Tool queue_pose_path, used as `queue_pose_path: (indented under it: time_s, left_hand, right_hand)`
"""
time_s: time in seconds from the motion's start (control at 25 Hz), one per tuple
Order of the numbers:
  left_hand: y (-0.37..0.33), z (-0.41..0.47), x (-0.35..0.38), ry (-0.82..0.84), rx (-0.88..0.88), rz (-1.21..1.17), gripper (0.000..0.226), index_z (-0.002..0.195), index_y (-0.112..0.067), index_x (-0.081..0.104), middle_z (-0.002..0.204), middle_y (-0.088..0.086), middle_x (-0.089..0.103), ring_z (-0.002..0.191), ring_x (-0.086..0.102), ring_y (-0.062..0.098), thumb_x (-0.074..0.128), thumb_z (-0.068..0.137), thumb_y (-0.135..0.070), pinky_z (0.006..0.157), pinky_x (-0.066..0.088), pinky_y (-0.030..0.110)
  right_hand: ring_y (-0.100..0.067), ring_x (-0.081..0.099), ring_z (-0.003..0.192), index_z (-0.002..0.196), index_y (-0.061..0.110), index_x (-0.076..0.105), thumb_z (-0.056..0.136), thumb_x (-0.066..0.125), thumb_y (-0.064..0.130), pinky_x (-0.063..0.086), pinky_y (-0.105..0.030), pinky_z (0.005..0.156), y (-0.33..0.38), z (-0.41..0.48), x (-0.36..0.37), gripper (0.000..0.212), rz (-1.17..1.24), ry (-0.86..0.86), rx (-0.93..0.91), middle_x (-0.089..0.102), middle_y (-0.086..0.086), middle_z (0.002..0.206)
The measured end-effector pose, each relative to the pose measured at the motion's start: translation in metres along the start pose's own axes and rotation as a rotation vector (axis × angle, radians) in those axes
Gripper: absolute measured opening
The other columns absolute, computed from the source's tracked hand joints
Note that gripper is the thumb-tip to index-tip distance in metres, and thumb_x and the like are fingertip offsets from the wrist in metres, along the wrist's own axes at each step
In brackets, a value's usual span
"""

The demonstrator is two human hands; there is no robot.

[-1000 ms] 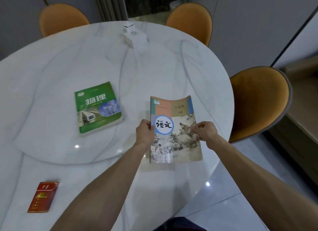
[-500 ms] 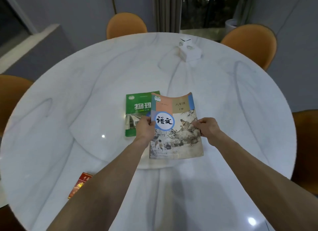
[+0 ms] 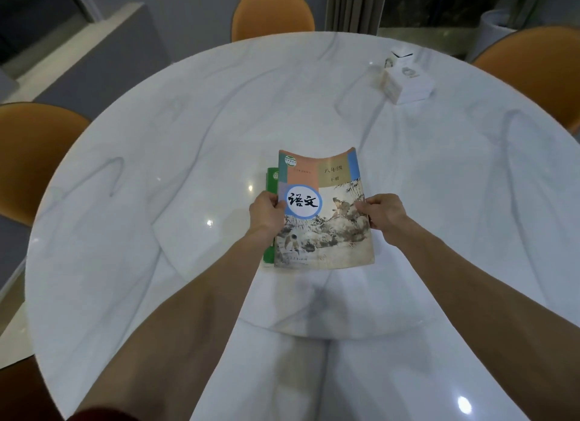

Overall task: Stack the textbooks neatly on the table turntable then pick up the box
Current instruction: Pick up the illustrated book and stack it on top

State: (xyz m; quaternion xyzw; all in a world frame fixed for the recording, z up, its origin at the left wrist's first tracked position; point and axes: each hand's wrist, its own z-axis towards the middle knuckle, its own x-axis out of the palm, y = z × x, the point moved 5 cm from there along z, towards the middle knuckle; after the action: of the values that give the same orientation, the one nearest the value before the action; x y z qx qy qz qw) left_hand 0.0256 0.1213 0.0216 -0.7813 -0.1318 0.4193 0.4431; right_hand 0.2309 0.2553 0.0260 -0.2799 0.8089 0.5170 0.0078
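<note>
On the turntable (image 3: 201,248), near its middle, the green book (image 3: 270,182) lies flat, and the painted-cover book (image 3: 323,210) sits over it, covering nearly all of it. Only a thin green strip shows along the left edge and at the near left corner.

Grip: left hand (image 3: 266,215) pinches the top book's left edge at mid-height, thumb on the cover; right hand (image 3: 384,215) pinches the right edge the same way. Both closed on that one book. Its far edge curls up a bit, so I judge it isn't fully down yet; can't tell if the near edge touches the green one.

Key relation: the two books' long axes run parallel, pointing away from the person. The top book is offset to the right of the lower one. Judgement: squaring the stack means a small shift left, then lay flat and let go.

Box (image 3: 405,78): white, far right on the table (image 3: 94,295), well apart from the books, off the turntable as far as I can tell. It lies forward and right of both hands, so the right hand is nearer for the pickup. Not touched yet.

Count: 2 books, 1 white box, 1 turntable, 3 orange chairs in view.
</note>
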Motion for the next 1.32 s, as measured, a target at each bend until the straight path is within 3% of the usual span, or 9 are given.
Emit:
queue_pose_path:
  time_s: [0.16, 0.28, 0.4, 0.6, 0.68, 0.84, 0.92, 1.16, 1.32]
  left_hand:
    - [0.016, 0.025, -0.001, -0.006, -0.047, -0.003, 0.023, 0.113, 0.0, 0.055, 0.115, 0.018, 0.062, 0.094, 0.057, 0.028, 0.051, 0.093, -0.01, 0.077, 0.046, 0.031]
    - [0.023, 0.036, -0.001, -0.006, -0.047, 0.01, 0.022, 0.111, 0.001, 0.057, 0.112, 0.018, 0.063, 0.095, 0.059, 0.03, 0.051, 0.093, -0.01, 0.077, 0.046, 0.032]
    - [0.023, 0.041, 0.001, 0.008, 0.043, 0.088, 0.017, 0.1, 0.0, 0.063, 0.095, 0.017, 0.066, 0.081, 0.057, 0.027, 0.052, 0.091, -0.008, 0.069, 0.044, 0.029]
    - [0.032, 0.044, 0.004, -0.002, 0.149, 0.291, 0.017, 0.075, -0.001, 0.057, 0.07, 0.009, 0.051, 0.068, 0.044, 0.021, 0.049, 0.089, -0.008, 0.05, 0.024, 0.025]
    - [0.037, 0.046, 0.004, -0.028, 0.157, 0.331, 0.016, 0.076, -0.001, 0.057, 0.074, 0.01, 0.045, 0.071, 0.043, 0.023, 0.048, 0.089, -0.006, 0.051, 0.02, 0.023]
    - [0.041, 0.043, 0.008, -0.049, 0.176, 0.339, 0.02, 0.099, 0.002, 0.064, 0.095, 0.02, 0.054, 0.088, 0.055, 0.032, 0.048, 0.09, -0.006, 0.069, 0.037, 0.025]
    - [0.045, 0.04, 0.011, -0.071, 0.158, 0.334, 0.021, 0.104, 0.001, 0.063, 0.105, 0.022, 0.055, 0.094, 0.055, 0.033, 0.049, 0.09, -0.006, 0.074, 0.04, 0.027]
    - [0.054, 0.038, 0.013, -0.093, 0.08, 0.295, 0.023, 0.107, -0.001, 0.065, 0.108, 0.023, 0.057, 0.097, 0.054, 0.031, 0.052, 0.092, -0.012, 0.073, 0.034, 0.022]
    - [0.055, 0.037, 0.013, -0.09, 0.076, 0.301, 0.024, 0.109, -0.001, 0.065, 0.109, 0.022, 0.059, 0.099, 0.054, 0.03, 0.051, 0.092, -0.01, 0.072, 0.033, 0.022]
  right_hand:
    - [-0.025, 0.059, 0.076, 0.066, 0.008, 0.06, 0.085, 0.067, 0.01, 0.055, -0.032, 0.067, 0.001, 0.024, 0.024, 0.02, -0.02, 0.013, 0.016, 0.064, -0.016, 0.087]
    - [-0.024, 0.06, 0.078, 0.086, -0.002, 0.066, 0.084, 0.068, 0.012, 0.056, -0.035, 0.07, -0.003, 0.039, 0.033, 0.013, -0.05, 0.008, 0.029, 0.065, -0.015, 0.087]
    - [-0.022, 0.058, 0.077, 0.093, -0.005, 0.066, 0.083, 0.067, 0.015, 0.054, -0.035, 0.076, -0.012, 0.047, 0.038, 0.022, -0.132, -0.032, 0.028, 0.064, -0.011, 0.082]
    - [-0.009, 0.053, 0.056, 0.091, 0.004, 0.066, 0.084, 0.067, 0.018, 0.042, -0.017, 0.053, -0.023, 0.048, 0.038, 0.015, -0.24, -0.108, -0.037, 0.057, 0.003, 0.064]
    - [-0.012, 0.054, 0.06, 0.092, 0.006, 0.067, 0.084, 0.067, 0.016, 0.04, -0.016, 0.051, -0.026, 0.049, 0.039, 0.013, -0.271, -0.126, -0.065, 0.061, -0.002, 0.073]
    - [-0.018, 0.059, 0.077, 0.093, 0.002, 0.069, 0.083, 0.068, 0.013, 0.046, -0.024, 0.073, -0.03, 0.05, 0.041, 0.015, -0.283, -0.153, -0.098, 0.063, -0.007, 0.082]
    - [-0.017, 0.059, 0.075, 0.09, 0.002, 0.07, 0.082, 0.069, 0.014, 0.046, -0.023, 0.073, -0.032, 0.05, 0.041, 0.014, -0.294, -0.158, -0.109, 0.064, -0.007, 0.08]
    - [-0.019, 0.057, 0.07, 0.084, -0.005, 0.07, 0.082, 0.068, 0.014, 0.046, -0.025, 0.063, -0.031, 0.053, 0.042, 0.02, -0.354, -0.145, -0.133, 0.072, -0.021, 0.085]
    - [-0.025, 0.056, 0.069, 0.086, -0.011, 0.069, 0.083, 0.066, 0.015, 0.055, -0.037, 0.076, -0.028, 0.053, 0.043, 0.026, -0.442, -0.144, -0.159, 0.071, -0.028, 0.087]
